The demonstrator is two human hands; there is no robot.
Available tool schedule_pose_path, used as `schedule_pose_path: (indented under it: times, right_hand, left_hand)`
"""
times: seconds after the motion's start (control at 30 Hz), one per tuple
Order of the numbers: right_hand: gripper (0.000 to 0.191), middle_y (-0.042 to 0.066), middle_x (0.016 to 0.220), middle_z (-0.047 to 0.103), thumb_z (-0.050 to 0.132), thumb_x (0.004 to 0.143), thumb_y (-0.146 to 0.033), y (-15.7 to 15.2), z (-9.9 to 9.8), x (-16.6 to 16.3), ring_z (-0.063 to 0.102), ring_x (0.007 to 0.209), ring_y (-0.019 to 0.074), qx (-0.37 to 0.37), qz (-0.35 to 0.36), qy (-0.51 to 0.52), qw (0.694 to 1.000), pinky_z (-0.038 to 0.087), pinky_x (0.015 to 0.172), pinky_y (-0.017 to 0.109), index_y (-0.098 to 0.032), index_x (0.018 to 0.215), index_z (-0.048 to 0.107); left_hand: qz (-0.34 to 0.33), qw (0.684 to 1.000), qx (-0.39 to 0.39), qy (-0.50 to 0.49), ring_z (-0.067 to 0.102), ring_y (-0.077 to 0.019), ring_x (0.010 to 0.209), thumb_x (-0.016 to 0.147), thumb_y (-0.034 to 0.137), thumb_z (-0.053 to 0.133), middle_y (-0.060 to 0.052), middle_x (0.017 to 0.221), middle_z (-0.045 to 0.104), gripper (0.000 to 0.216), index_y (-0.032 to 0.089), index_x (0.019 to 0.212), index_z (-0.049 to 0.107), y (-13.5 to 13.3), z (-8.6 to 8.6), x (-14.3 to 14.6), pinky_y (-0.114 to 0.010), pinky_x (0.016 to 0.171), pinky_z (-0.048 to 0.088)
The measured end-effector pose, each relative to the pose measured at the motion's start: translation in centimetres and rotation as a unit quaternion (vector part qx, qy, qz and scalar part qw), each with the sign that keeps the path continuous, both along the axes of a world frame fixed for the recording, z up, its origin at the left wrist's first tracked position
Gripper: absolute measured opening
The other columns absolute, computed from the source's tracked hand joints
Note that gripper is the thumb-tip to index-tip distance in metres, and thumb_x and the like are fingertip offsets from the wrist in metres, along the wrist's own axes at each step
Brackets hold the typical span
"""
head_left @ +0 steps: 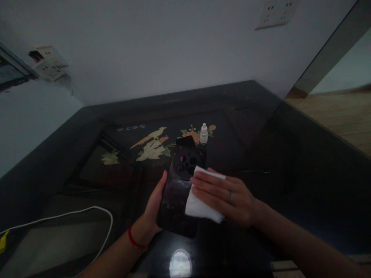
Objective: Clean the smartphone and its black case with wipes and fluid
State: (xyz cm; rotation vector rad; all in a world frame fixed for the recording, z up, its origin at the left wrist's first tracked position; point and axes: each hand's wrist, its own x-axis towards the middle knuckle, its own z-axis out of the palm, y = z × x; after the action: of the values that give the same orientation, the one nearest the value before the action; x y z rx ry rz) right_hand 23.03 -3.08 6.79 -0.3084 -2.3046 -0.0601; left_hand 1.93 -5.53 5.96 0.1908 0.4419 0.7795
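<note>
Over a dark glossy worktop (261,154) set against white walls, the left hand (150,212) grips a phone (176,193). Right hand (226,197) presses a white cloth (199,206) flat onto it; a small dropper bottle (204,134) stands behind.

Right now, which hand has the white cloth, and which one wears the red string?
The right hand presses the white cloth on the phone's back. The left hand, with the red string at its wrist, holds the phone.
</note>
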Motion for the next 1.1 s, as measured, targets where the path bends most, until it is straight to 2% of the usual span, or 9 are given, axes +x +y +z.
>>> schedule_pose_path:
  times: [0.13, 0.2, 0.37, 0.5, 0.6, 0.77, 0.87, 1.0, 1.1]
  right_hand:
    - [0.036, 0.017, 0.131, 0.056, 0.039, 0.095, -0.018, 0.6, 0.6, 1.3, 0.048, 0.127, 0.0242, -0.120, -0.098, 0.138, 0.978, 0.045, 0.103, 0.046, -0.010, 0.127, 0.053]
    - [0.036, 0.015, 0.129, 0.057, 0.039, 0.095, -0.019, 0.7, 0.8, 1.6, 0.052, 0.124, 0.0227, -0.154, -0.102, 0.163, 0.969, 0.047, 0.101, 0.044, -0.014, 0.127, 0.054]
    - [0.041, 0.018, 0.121, 0.062, 0.034, 0.098, -0.031, 0.6, 0.7, 1.0, 0.050, 0.125, 0.0244, -0.135, -0.028, 0.115, 0.984, 0.046, 0.100, 0.048, -0.008, 0.126, 0.053]
    - [0.040, 0.018, 0.120, 0.063, 0.036, 0.098, -0.029, 0.8, 0.6, 1.0, 0.050, 0.124, 0.0222, -0.115, -0.013, 0.105, 0.988, 0.046, 0.102, 0.047, -0.007, 0.128, 0.051]
    - [0.037, 0.018, 0.119, 0.063, 0.039, 0.096, -0.023, 1.0, 0.7, 1.4, 0.050, 0.125, 0.0219, -0.124, -0.026, 0.123, 0.984, 0.046, 0.101, 0.045, -0.006, 0.125, 0.053]
    - [0.035, 0.016, 0.119, 0.064, 0.040, 0.092, -0.015, 0.9, 0.8, 1.6, 0.053, 0.122, 0.0201, -0.147, -0.066, 0.139, 0.977, 0.046, 0.101, 0.044, -0.008, 0.124, 0.054]
    - [0.035, 0.017, 0.116, 0.065, 0.040, 0.094, -0.019, 0.6, 0.4, 0.9, 0.053, 0.122, 0.0218, -0.126, -0.044, 0.119, 0.984, 0.049, 0.099, 0.044, -0.006, 0.124, 0.054]
    - [0.043, 0.021, 0.111, 0.067, 0.031, 0.099, -0.028, -0.2, 0.0, 0.1, 0.052, 0.123, 0.0249, -0.087, 0.022, 0.066, 0.994, 0.048, 0.099, 0.044, 0.000, 0.119, 0.056]
    - [0.043, 0.019, 0.112, 0.067, 0.031, 0.099, -0.030, -0.5, 0.2, 0.3, 0.056, 0.119, 0.0236, -0.122, 0.050, 0.080, 0.988, 0.050, 0.097, 0.040, -0.004, 0.120, 0.057]
  left_hand:
    - [-0.074, 0.996, 0.047, -0.022, 0.060, -0.0277, 0.111, 0.090, 0.057, 0.034, -0.015, 0.118, 0.066, 0.060, 0.015, 0.123, 0.060, -0.5, 0.2, 0.4, -0.044, 0.090, 0.047]
    - [-0.096, 0.994, 0.046, -0.004, 0.060, -0.0266, 0.111, 0.091, 0.056, 0.032, -0.016, 0.120, 0.065, 0.059, 0.014, 0.122, 0.061, -0.8, 0.5, 0.8, -0.042, 0.090, 0.047]
    - [-0.145, 0.985, 0.045, 0.085, 0.070, -0.0220, 0.087, 0.091, 0.052, 0.037, -0.013, 0.109, 0.071, 0.053, 0.015, 0.113, 0.068, -1.4, 1.2, 1.7, -0.033, 0.082, 0.050]
    - [-0.146, 0.983, 0.050, 0.099, 0.071, -0.0224, 0.084, 0.089, 0.053, 0.042, -0.013, 0.108, 0.071, 0.051, 0.015, 0.110, 0.069, -1.3, 1.3, 1.8, -0.033, 0.080, 0.051]
    - [-0.124, 0.988, 0.046, 0.079, 0.070, -0.0242, 0.086, 0.085, 0.056, 0.048, -0.013, 0.110, 0.070, 0.052, 0.016, 0.112, 0.069, -0.8, 1.3, 1.5, -0.036, 0.082, 0.051]
    - [-0.049, 0.995, 0.059, 0.058, 0.068, -0.0285, 0.097, 0.081, 0.057, 0.053, -0.012, 0.117, 0.067, 0.054, 0.018, 0.116, 0.066, -0.5, 1.0, 0.6, -0.039, 0.089, 0.048]
    - [-0.005, 0.997, 0.062, 0.045, 0.067, -0.0281, 0.098, 0.084, 0.056, 0.050, -0.011, 0.115, 0.068, 0.053, 0.017, 0.115, 0.067, -0.6, 0.7, 0.5, -0.039, 0.090, 0.048]
    - [0.078, 0.995, 0.054, 0.017, 0.068, -0.0200, 0.096, 0.092, 0.050, 0.039, -0.008, 0.107, 0.072, 0.050, 0.015, 0.107, 0.071, -0.3, 0.5, 0.8, -0.030, 0.094, 0.046]
    - [0.066, 0.996, 0.056, 0.007, 0.067, -0.0204, 0.096, 0.090, 0.053, 0.039, -0.009, 0.107, 0.072, 0.053, 0.013, 0.110, 0.069, -0.1, 0.3, 0.7, -0.031, 0.094, 0.045]
